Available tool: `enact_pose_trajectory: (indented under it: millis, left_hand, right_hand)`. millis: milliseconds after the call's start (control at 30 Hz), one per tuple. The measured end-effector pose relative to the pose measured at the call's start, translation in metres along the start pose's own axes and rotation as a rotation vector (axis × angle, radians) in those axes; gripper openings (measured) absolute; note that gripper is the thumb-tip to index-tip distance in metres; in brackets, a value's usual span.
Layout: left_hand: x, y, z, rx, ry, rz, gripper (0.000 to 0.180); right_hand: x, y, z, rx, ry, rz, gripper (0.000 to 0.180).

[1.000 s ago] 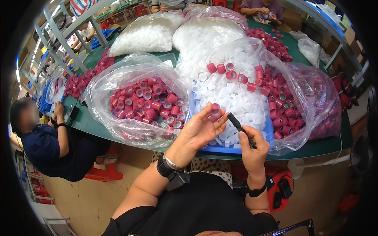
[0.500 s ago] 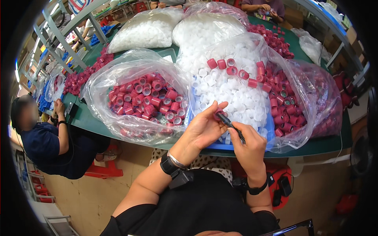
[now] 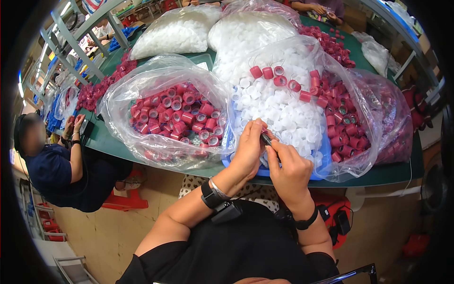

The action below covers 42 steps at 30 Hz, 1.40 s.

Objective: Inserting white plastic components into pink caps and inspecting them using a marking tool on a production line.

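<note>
Green table (image 3: 111, 145) spreads ahead of both hands; left of the left hand (image 3: 248, 151), a clear bag (image 3: 120, 109) gapes around red cylinders (image 3: 175, 116), likely for easy reach. That hand curls around what seems a small red piece (image 3: 265, 131), mostly hidden, perhaps steadying it; white caps (image 3: 265, 106) lie beyond. The right hand (image 3: 291, 171) pinches a black tool (image 3: 266, 139) toward it; rightward, another red heap (image 3: 343, 137).

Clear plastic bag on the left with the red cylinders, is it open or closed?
Open. The clear plastic bag gapes wide, its loose rim spread around the red cylinders heaped inside.
</note>
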<state>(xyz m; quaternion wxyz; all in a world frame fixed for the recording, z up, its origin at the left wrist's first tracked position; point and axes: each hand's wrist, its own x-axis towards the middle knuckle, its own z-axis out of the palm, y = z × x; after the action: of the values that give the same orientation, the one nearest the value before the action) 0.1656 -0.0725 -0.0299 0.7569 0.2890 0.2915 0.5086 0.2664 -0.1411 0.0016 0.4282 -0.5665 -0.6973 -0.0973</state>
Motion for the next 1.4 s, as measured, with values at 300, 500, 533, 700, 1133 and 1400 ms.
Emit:
enact_pose_trajectory:
  millis: [300,500,533,700,1133,1400]
  left_hand:
    - [-0.003,0.015,-0.011,-0.363,-0.051,-0.222,0.036]
    - [-0.003,0.028,-0.019,-0.733,-0.084,-0.48,0.042]
    - [-0.003,0.029,-0.019,-0.761,-0.102,-0.502,0.042]
    - [-0.003,0.023,-0.022,-0.781,-0.149,-0.503,0.041]
    - [-0.001,0.076,-0.042,-1.051,-0.383,-0.321,0.051]
    - [0.029,0.122,-0.048,-0.655,-0.216,-0.034,0.045]
  right_hand:
    - [0.003,0.005,-0.007,0.045,-0.041,-0.017,0.013]
    - [-0.01,0.017,-0.027,0.247,0.07,0.219,0.015]
    - [-0.012,0.02,-0.027,0.25,0.068,0.215,0.015]
    - [-0.02,0.029,-0.023,0.269,0.096,0.286,0.016]
    - [-0.024,0.042,-0.017,0.251,0.135,0.297,0.016]
    - [-0.029,0.047,-0.013,0.3,0.171,0.34,0.017]
